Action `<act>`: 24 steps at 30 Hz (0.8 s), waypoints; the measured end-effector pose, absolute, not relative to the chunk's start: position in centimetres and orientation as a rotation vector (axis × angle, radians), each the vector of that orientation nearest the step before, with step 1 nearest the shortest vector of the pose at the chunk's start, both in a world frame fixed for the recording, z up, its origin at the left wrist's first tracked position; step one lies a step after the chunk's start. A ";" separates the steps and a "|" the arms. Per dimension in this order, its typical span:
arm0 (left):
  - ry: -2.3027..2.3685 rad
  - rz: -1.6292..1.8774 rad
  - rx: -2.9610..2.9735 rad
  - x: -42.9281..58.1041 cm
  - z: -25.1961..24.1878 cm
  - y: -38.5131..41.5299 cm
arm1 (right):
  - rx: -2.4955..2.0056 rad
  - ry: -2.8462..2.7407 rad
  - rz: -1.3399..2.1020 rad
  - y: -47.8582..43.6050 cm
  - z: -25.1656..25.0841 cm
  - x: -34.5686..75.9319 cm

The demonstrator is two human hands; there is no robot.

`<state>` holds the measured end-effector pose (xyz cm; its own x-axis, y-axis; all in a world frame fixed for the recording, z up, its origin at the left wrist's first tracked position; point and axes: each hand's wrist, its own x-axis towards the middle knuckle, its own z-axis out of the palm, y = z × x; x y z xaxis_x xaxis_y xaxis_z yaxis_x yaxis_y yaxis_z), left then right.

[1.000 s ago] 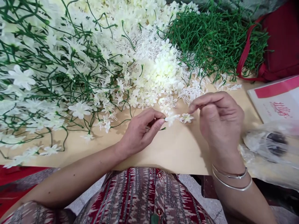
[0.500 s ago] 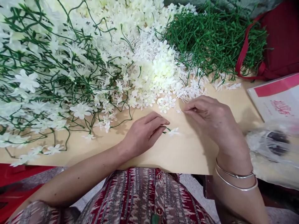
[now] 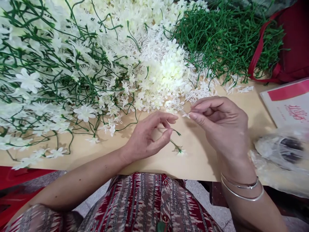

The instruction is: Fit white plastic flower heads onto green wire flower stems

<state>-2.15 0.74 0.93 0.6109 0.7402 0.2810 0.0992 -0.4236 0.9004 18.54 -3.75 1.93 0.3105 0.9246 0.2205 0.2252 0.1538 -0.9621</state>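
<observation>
My left hand [image 3: 151,135] hovers over the table with thumb and index finger apart. A green stem [image 3: 177,148] with a small white flower end [image 3: 181,152] shows past the thumb. Another green stem tip [image 3: 177,132] appears just above the thumb; whether the curled fingers touch either is hidden. My right hand [image 3: 219,124] pinches a small white stamen piece [image 3: 185,115] between thumb and index finger. Loose white petals [image 3: 172,104] and a heap of white stamens [image 3: 199,90] lie just beyond the fingertips.
Finished-looking white flowers on green stems [image 3: 60,71] cover the left. Green stems [image 3: 229,38] are piled at back right, beside a red bag [image 3: 293,42]. A pink-and-white box [image 3: 287,103] and a clear plastic bag [image 3: 277,151] lie on the right of the table [image 3: 195,164].
My left thumb and index finger have parted, and the flowered stem now hangs or lies lower. My right hand has turned and now shows a white stamen piece at its fingertips.
</observation>
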 end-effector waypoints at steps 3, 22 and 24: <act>0.696 0.789 1.749 -2.1 0.7 0.6 | -1.273 -1.320 0.753 -4.2 2.0 17.5; 0.901 0.964 1.527 -2.0 0.0 1.1 | -1.754 -1.593 0.428 -4.0 0.8 19.6; 0.880 0.989 1.521 -2.0 0.0 1.3 | -1.782 -1.655 0.395 -4.1 0.4 19.9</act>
<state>-1.96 1.32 -0.04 0.3834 0.9135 0.1358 0.0283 -0.1586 0.9869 19.87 -4.05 0.37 0.1516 0.9648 0.2149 0.7638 0.0237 -0.6450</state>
